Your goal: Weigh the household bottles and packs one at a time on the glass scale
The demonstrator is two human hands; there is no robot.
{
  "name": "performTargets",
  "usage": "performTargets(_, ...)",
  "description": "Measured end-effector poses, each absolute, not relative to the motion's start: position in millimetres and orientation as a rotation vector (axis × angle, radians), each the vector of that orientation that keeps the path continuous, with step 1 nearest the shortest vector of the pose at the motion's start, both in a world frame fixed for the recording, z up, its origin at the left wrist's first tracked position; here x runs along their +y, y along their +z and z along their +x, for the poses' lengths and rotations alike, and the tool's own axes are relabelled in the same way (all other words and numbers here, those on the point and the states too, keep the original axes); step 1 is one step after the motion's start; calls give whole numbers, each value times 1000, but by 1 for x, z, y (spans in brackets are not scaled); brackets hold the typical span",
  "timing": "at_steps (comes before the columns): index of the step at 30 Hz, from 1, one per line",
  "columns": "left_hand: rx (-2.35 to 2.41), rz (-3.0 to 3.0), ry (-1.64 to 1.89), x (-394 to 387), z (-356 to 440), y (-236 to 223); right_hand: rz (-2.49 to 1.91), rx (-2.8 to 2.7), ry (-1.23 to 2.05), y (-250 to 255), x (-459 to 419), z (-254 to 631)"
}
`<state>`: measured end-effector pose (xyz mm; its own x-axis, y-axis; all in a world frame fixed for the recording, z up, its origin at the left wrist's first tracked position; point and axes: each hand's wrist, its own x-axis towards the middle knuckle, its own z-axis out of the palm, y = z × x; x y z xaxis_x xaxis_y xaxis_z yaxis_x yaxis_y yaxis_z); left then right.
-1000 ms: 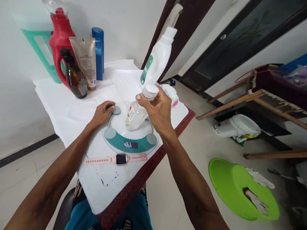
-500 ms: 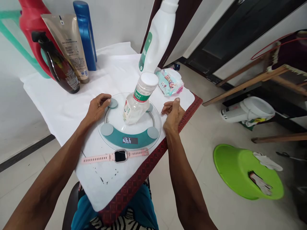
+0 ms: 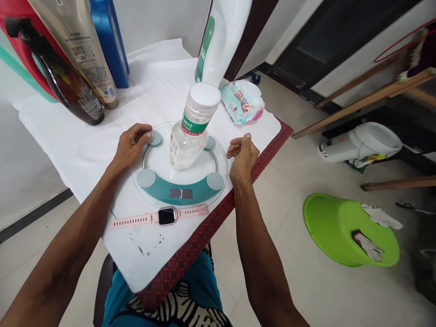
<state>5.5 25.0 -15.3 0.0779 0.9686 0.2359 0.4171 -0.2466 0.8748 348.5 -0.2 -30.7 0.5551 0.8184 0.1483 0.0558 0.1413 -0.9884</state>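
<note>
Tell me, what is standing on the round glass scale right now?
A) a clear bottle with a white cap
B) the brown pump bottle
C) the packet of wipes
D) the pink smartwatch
A: the clear bottle stands on the glass scale, with neither hand holding it.

Head view, steeply down, close above table

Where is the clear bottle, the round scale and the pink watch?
clear bottle (image 3: 190, 136), head view, on its label.
round scale (image 3: 156, 163), head view, bare glass.
pink watch (image 3: 166, 216), head view, on its screen.
</note>
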Motion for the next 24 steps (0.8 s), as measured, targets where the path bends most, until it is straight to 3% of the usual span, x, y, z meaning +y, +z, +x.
performTargets(8, 1410, 1721, 1109, 24, 7, -11, -1351, -872, 631, -31, -1, 348)
performTargets(14, 1479, 1652, 1077, 21, 8, -4, -1282, -1063, 436, 13, -31, 322)
performTargets(24, 1475, 1573, 1070, 25, 7, -6, -1104, -1448, 751, 77, -39, 238)
